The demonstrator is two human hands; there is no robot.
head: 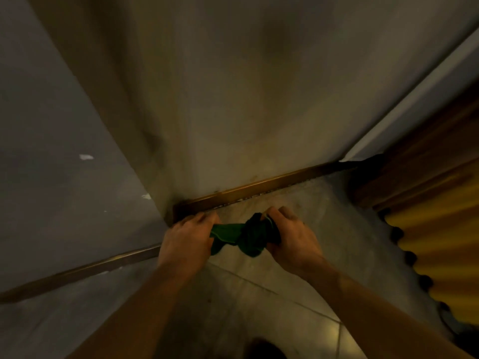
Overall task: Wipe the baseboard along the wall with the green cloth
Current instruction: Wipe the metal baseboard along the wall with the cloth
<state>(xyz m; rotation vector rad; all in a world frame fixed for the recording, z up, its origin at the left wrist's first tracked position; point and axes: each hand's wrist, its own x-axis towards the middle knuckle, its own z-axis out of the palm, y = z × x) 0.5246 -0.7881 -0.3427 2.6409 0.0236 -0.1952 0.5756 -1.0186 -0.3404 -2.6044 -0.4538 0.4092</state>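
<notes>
A brown baseboard (259,186) runs along the foot of the pale wall, from the wall corner on the left up to the right. A bunched green cloth (245,235) hangs just above the floor, a little in front of the baseboard. My left hand (185,238) grips its left end near the corner. My right hand (293,238) grips its crumpled right end. The cloth is stretched between the two hands and is apart from the baseboard.
A second wall (59,177) with its own baseboard (85,270) juts out at the left. The floor (259,294) is grey tile. A yellow scalloped mat (440,244) and a wooden piece (427,167) lie at the right.
</notes>
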